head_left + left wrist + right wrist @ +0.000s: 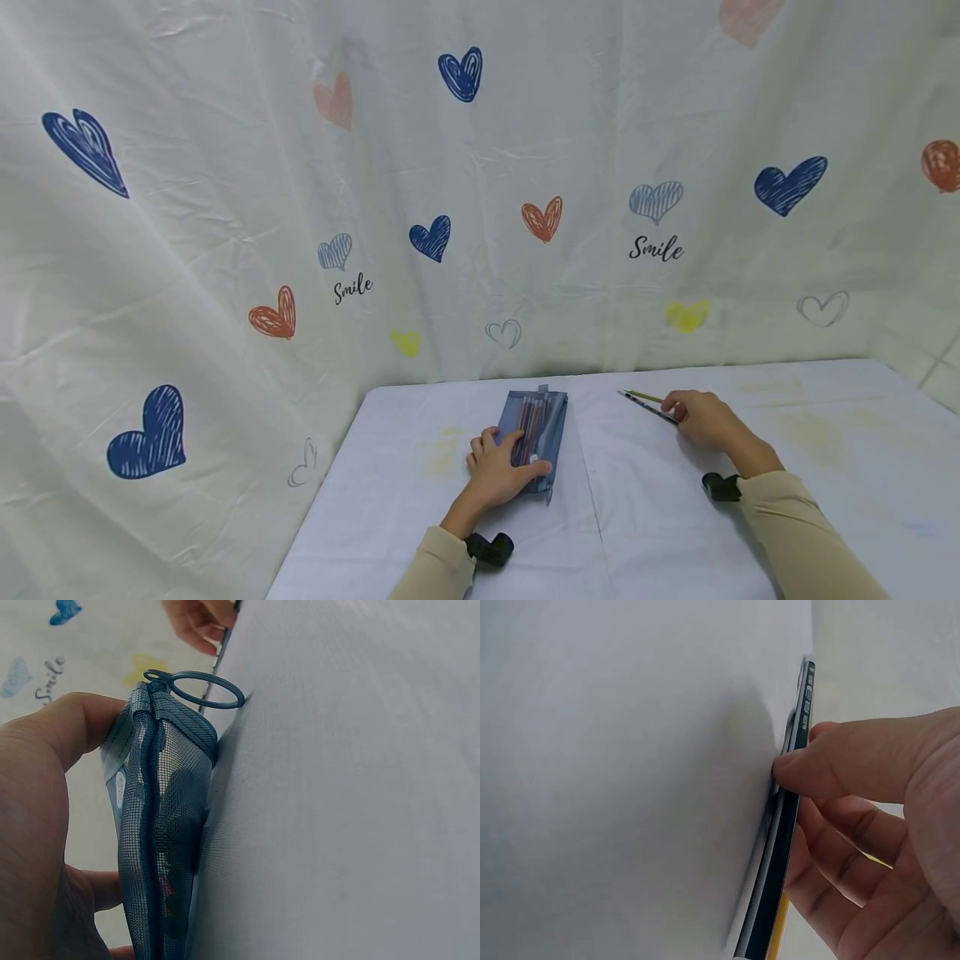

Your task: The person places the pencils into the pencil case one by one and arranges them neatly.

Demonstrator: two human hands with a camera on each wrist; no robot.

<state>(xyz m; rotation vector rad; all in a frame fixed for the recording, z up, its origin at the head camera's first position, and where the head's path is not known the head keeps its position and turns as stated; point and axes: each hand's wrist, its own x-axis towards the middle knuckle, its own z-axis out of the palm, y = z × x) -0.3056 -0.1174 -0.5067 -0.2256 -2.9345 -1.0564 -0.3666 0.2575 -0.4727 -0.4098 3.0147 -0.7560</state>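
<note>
A blue mesh pencil case (558,442) with a zip and a ring pull (208,688) lies on the table. Slim reddish-brown pencils (531,421) show at its upper face. My left hand (501,471) rests across the lower half of the case, thumb towards its right edge and fingers spread over the left side. To the right, my right hand (708,421) pinches pencils between thumb and fingers: a dark one (780,832) with silvery stripes, and a yellow one (778,930) partly hidden behind it. Their far ends point left, close to the tabletop.
A white cloth covers the table (637,533), with faint yellowish stains. Behind it hangs a pale curtain (585,125) printed with hearts and the word Smile. Each wrist carries a small black camera (491,550).
</note>
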